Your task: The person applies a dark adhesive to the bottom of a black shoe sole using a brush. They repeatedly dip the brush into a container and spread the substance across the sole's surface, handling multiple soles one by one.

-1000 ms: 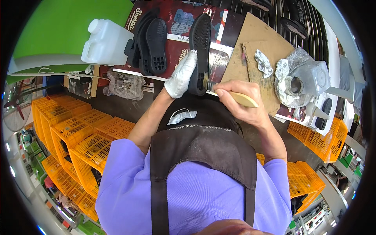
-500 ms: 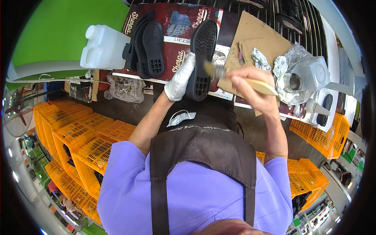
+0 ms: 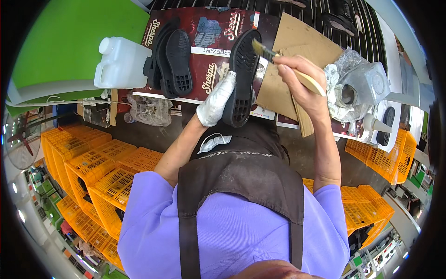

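Observation:
A black shoe sole (image 3: pixel 242 69) is in my left hand (image 3: pixel 217 101), which wears a white glove and grips the sole's left edge. The sole's toe end points away from me, and its heel end with square hollows lies near my apron. In my right hand (image 3: pixel 304 83) is a paintbrush (image 3: pixel 310 83) with a pale wooden handle. Its bristle tips are at the right edge of the sole's toe part; whether they touch cannot be made out. More black soles (image 3: pixel 178 63) lie to the left on a dark red printed board (image 3: pixel 204 60).
A white plastic jug (image 3: pixel 123 63) stands at the left. On the right are brown cardboard (image 3: pixel 297 46), a clear cut-open container (image 3: pixel 371 86) in crumpled plastic, and a white nozzle bottle (image 3: pixel 375 124). Orange crates (image 3: pixel 109 174) stand below on both sides; a roller rack (image 3: pixel 320 18) is at the back.
The brush has moved from beside the sole's middle up to its toe end. My left hand and the sole have shifted slightly toward me.

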Tool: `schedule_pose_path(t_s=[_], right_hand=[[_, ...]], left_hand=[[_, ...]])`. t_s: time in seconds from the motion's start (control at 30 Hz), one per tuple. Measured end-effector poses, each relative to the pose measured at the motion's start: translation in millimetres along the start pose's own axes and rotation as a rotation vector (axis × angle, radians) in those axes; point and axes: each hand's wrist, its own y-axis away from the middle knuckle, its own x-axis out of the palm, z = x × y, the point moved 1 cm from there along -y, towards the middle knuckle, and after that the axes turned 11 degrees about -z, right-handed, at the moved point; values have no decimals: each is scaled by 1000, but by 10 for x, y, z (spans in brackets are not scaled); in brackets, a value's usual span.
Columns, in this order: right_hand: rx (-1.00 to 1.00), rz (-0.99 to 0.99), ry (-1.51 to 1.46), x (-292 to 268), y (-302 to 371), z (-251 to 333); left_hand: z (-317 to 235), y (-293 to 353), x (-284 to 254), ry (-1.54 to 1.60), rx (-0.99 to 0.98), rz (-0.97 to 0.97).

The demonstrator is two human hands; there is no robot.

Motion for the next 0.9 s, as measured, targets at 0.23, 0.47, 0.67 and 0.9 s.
schedule_pose_path(t_s=[0.23,0.47,0.67,0.9], right_hand=[[-109,-101,132,165,63,5],[505,25,-127,175,102,82],[728,326,-323,-11,58,152],[12,156,-40,133,131,206]], left_hand=[[-126,66,88,-335,152,36],[-67,43,19,-450,249,30],[-8,7,-127,-332,243,21],[31,38,-43,185,-26,-1]])
